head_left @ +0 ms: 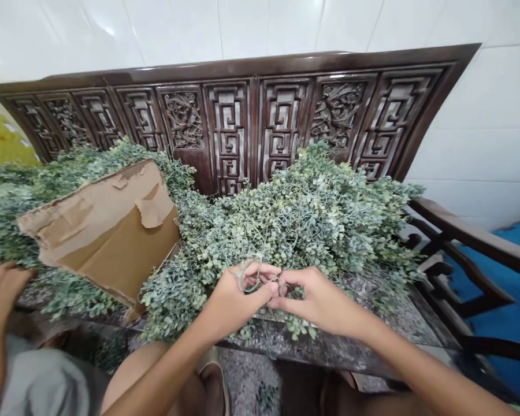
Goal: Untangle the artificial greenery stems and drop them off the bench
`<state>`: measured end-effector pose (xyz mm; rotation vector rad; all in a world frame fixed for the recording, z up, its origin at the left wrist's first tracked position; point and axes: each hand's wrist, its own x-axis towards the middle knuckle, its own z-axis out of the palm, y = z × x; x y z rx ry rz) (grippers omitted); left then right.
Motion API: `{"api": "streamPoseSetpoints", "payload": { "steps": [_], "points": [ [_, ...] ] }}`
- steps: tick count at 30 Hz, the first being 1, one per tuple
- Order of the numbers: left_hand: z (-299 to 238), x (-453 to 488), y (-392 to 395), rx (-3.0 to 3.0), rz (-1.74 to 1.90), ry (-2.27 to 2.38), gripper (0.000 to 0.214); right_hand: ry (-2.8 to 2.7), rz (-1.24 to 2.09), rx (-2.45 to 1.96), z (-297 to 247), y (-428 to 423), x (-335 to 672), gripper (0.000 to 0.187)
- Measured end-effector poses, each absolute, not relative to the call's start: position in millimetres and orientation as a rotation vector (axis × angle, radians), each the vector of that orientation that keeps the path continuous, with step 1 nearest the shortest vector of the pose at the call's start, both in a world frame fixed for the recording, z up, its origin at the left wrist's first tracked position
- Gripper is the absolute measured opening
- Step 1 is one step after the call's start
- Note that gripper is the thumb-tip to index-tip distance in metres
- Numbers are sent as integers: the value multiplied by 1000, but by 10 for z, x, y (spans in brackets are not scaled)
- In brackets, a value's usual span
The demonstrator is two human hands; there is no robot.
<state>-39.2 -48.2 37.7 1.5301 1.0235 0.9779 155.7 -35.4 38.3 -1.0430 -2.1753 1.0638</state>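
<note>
A big heap of artificial green leafy sprigs (312,219) covers the seat of a carved dark wooden bench (242,133). My left hand (236,297) and my right hand (316,300) meet at the front of the heap, both pinched shut on a thin green wire stem (253,277) that loops between the fingertips. The stem's leafy end runs back into the pile.
A torn brown cardboard sheet (108,225) lies on the leaves at left. Another person's hand (0,289) shows at the far left edge, above grey cloth. The bench's wooden armrest (468,237) juts out at right, over a blue floor (511,289). White tiled wall behind.
</note>
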Motion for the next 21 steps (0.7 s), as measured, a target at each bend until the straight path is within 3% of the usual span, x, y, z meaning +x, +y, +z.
{"api": "streamPoseSetpoints", "payload": {
  "steps": [8,15,21],
  "points": [
    [219,-400,-426,1744,1051,1145,14,-2262,801,-1086,320,-299,1569,5],
    [131,-363,-385,1645,1115,1250,12,-2408,393,-889,222,-256,1571,30],
    [111,-386,-326,1292,1024,1188,26,-2397,107,-889,209,-259,1551,31]
  ]
}}
